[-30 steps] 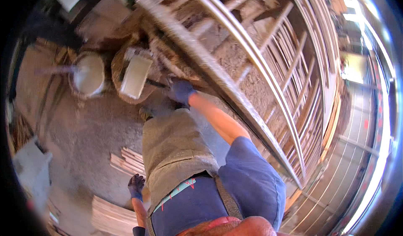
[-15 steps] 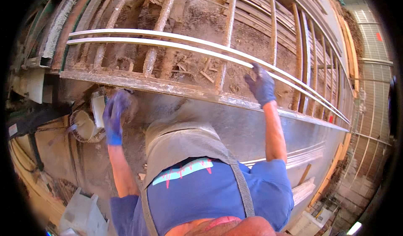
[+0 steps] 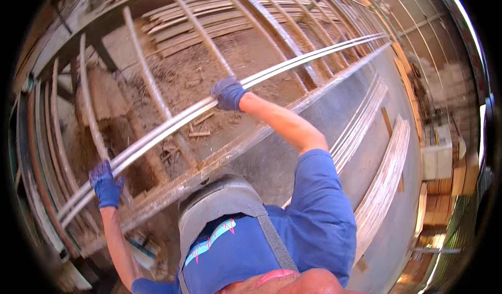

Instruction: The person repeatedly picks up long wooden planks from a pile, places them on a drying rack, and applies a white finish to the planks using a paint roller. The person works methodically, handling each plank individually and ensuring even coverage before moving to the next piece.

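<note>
Two long, thin white strips (image 3: 293, 64) lie side by side across the bars of a low metal rack (image 3: 225, 160). Near their left end, my left hand (image 3: 106, 185) in a blue glove is closed around the strips. Farther along, my right hand (image 3: 229, 93), gloved too, grips the pair from above with the fingers wrapped over them. The palms and the undersides of the strips are hidden. Both arms are stretched out over the front rail of the rack.
Stacked boards (image 3: 209, 19) lie under the rack's far side, with dirt and wood scraps (image 3: 198, 134) between the bars. On the floor to the right lie a bundle of pale strips (image 3: 384, 184) and a thinner bundle (image 3: 361, 116). A whitish box (image 3: 438, 153) stands beyond.
My left hand has come from beside a bucket up to the strips and closed on them. My right hand, loosely spread before, now wraps round them. The whole view has turned.
</note>
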A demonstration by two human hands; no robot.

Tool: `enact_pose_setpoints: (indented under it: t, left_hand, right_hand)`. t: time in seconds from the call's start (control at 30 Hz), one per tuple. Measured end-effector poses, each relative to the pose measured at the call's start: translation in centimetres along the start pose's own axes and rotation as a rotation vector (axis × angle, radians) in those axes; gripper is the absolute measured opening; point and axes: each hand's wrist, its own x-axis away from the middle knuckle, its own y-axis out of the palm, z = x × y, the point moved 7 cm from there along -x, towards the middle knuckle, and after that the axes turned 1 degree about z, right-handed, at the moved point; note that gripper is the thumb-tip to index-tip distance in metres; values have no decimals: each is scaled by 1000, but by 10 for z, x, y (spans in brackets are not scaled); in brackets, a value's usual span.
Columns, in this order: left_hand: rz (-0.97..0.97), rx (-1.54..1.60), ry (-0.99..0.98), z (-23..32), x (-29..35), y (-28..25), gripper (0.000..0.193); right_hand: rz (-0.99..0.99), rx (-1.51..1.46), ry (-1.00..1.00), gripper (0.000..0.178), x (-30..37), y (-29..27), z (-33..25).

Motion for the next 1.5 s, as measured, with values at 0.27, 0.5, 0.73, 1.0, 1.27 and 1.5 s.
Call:
enact_pose_setpoints:
  t: [0.27, 0.5, 0.73, 1.0, 1.27, 1.5]
  left_hand:
    - [32, 187, 217, -16, 23, 5, 45]
    - [-66, 144, 131, -32, 80, 16, 54]
    - [26, 183, 191, 59, 52, -24, 54]
    - [-323, 994, -198, 50, 9, 29, 34]
    - [-947, 870, -108, 51, -42, 46, 33]
    - [-1046, 955, -139, 67, -45, 41, 31]
  right_hand:
    - [202, 33, -163, 11, 61, -9, -38]
    - [200, -105, -224, 16, 73, 2, -67]
    - [33, -64, -113, 13, 98, -3, 13]
    - [636, -468, 475, 30, 182, 11, 142]
    - [538, -1585, 1223, 29, 227, 159, 220]
    - [534, -2026, 1321, 29, 198, 164, 209]
